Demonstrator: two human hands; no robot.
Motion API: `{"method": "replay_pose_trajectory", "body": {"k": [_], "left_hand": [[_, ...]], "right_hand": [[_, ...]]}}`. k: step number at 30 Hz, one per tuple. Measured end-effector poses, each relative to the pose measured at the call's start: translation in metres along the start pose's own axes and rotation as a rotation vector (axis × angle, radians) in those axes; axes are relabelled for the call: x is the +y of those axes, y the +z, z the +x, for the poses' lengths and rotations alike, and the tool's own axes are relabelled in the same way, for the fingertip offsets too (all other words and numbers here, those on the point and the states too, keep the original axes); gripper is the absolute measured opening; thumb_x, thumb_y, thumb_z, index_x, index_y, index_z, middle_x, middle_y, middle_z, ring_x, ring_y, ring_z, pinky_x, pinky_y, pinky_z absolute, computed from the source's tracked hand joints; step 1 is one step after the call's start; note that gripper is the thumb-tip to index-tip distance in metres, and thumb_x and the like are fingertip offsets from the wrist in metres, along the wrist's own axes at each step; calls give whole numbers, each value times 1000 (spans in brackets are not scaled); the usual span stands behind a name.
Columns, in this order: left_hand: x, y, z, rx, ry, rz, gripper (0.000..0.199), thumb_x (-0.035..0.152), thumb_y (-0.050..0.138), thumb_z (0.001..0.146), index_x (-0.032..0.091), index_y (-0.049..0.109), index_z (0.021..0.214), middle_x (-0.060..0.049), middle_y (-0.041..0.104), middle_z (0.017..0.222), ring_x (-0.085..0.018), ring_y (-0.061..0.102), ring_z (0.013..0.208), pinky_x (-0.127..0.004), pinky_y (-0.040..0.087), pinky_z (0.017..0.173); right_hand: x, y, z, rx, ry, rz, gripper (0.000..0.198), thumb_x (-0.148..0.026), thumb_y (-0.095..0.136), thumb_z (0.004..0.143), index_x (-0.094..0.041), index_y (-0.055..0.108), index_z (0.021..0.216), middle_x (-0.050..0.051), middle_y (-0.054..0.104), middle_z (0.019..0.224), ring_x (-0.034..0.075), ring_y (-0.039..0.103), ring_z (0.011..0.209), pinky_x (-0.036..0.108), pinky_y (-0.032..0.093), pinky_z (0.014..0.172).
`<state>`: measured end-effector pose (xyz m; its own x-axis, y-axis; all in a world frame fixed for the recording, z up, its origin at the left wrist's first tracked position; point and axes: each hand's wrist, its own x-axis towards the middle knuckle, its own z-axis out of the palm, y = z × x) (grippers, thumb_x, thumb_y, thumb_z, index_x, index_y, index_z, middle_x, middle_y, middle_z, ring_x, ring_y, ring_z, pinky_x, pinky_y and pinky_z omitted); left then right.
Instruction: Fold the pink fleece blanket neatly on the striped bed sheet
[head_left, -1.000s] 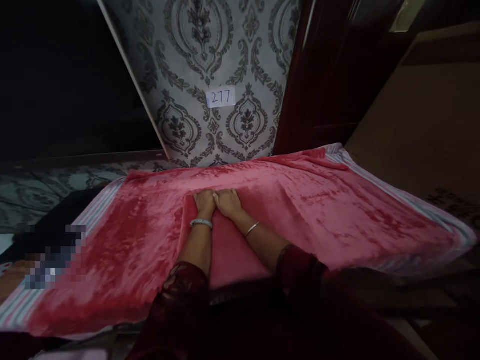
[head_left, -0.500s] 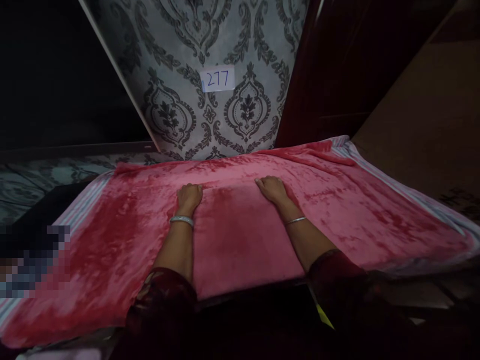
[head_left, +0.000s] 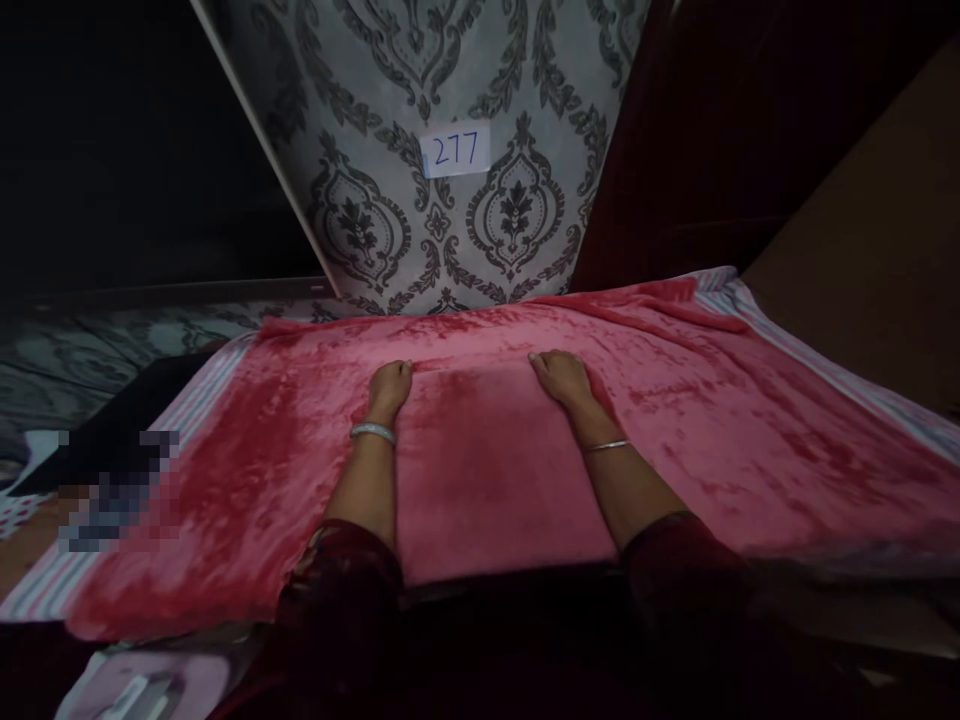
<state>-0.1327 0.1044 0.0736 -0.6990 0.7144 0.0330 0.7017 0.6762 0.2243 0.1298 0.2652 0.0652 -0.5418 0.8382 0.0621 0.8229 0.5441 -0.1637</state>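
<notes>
A smooth pink rectangle of cloth [head_left: 499, 480] lies flat between my forearms, on a red-pink plush blanket [head_left: 210, 470] of nearly the same colour. My left hand [head_left: 390, 390] is closed at its far left corner, thumb and fingers curled in. At the far right corner my right hand [head_left: 561, 375] is closed the same way. Both palms face down, so the pinched cloth itself is mostly hidden under the fingers. I cannot tell whether the rectangle is a separate piece or part of the blanket.
Behind the blanket rises a patterned wall [head_left: 439, 235] with a paper label [head_left: 456, 148] marked 277. A black screen [head_left: 142, 150] stands left, a dark red cabinet panel [head_left: 697, 130] right. A pink case-like object [head_left: 172, 680] lies at the lower left, by a pixelated patch.
The whole view has shifted slightly to the right, bringing more of the left side into sight. Both hands keep their closed hold at the far corners; the cloth looks little changed.
</notes>
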Motion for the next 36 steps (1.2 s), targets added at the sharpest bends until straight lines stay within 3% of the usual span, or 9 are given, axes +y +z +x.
{"method": "replay_pose_trajectory", "body": {"k": [4,7,10,12,14,18,22,26,36], "left_hand": [[15,-12,-16,119,21,25,47,31,29,104,14,70,119,-18,72,122,-27,65,116,-35,44,97],[35,-13,-31,172,253,31,45,33,32,104,14,68,124,-17,71,126,-26,63,122,-37,39,107],[51,-3,-40,94,556,0,44,39,38,105,21,61,138,-11,64,141,-23,55,134,-40,28,120],[54,6,-43,-6,603,-4,47,42,38,105,25,56,145,-9,59,148,-23,50,141,-44,23,124],[52,13,-42,-75,573,-14,50,45,36,105,26,53,148,-8,56,152,-23,48,142,-45,25,123],[42,10,-38,-42,486,10,48,45,33,105,27,63,139,-8,63,145,-26,54,137,-49,27,122],[23,-3,-32,-3,243,159,56,49,32,104,16,74,119,-19,72,124,-33,63,122,-53,35,114],[1,-8,-21,-16,66,140,61,51,29,104,14,73,124,-21,69,130,-36,60,127,-48,45,105],[-10,-1,-12,-7,-58,91,66,44,21,106,8,74,121,-23,71,124,-31,66,120,-38,50,100]], "right_hand": [[-2,0,-3,18,1,-2,56,-41,27,108,-14,75,121,18,72,124,25,64,117,33,42,99],[-3,0,-3,17,-3,5,56,-40,28,108,-12,74,122,19,71,124,27,64,117,35,42,100],[-2,0,-3,11,-6,12,55,-41,28,108,-12,74,122,19,71,125,27,64,118,35,42,101],[-2,1,-2,13,-8,9,56,-41,28,108,-12,74,122,19,71,125,27,64,119,35,42,101],[-2,1,-2,16,-9,3,56,-40,28,108,-13,74,121,19,71,125,26,64,118,34,42,100],[-2,0,-3,14,-7,-4,56,-41,29,108,-13,75,119,19,72,123,27,65,116,34,43,99],[-2,-1,-5,12,-21,-15,56,-39,28,108,-11,76,118,19,72,122,28,66,115,34,44,97],[-1,-1,-5,16,-22,-22,57,-38,27,108,-12,75,120,19,72,123,27,65,116,34,43,99],[6,10,3,26,46,21,53,-35,29,107,-9,74,120,22,70,124,30,64,116,37,45,100]]}}
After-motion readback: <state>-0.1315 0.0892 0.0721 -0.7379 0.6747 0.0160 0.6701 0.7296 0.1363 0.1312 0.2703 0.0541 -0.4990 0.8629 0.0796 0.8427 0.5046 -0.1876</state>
